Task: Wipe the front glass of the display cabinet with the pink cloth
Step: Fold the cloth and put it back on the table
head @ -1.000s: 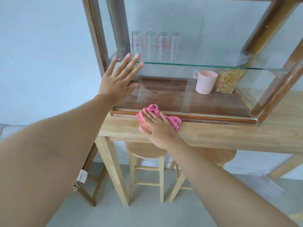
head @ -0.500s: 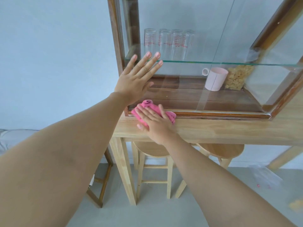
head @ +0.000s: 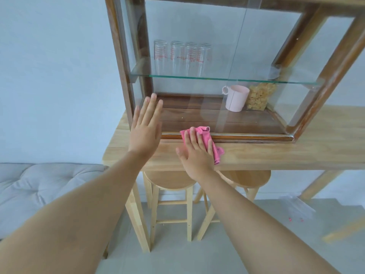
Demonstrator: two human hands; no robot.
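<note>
Crumpled pink cloth (head: 205,139) at frame centre, pinned under flat, spread right hand (head: 194,153) against wooden-framed glass display cabinet (head: 227,138) bottom rail for wiping; left hand (head: 145,128) open, empty, likely bracing glass.

Pale wall (head: 55,76), grey floor (head: 173,258), wooden table (head: 276,153), two stools (head: 169,179).

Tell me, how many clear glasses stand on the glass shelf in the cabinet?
4. The clear glasses stand side by side in one row on the left part of the glass shelf, near the back. None seems hidden.
</note>
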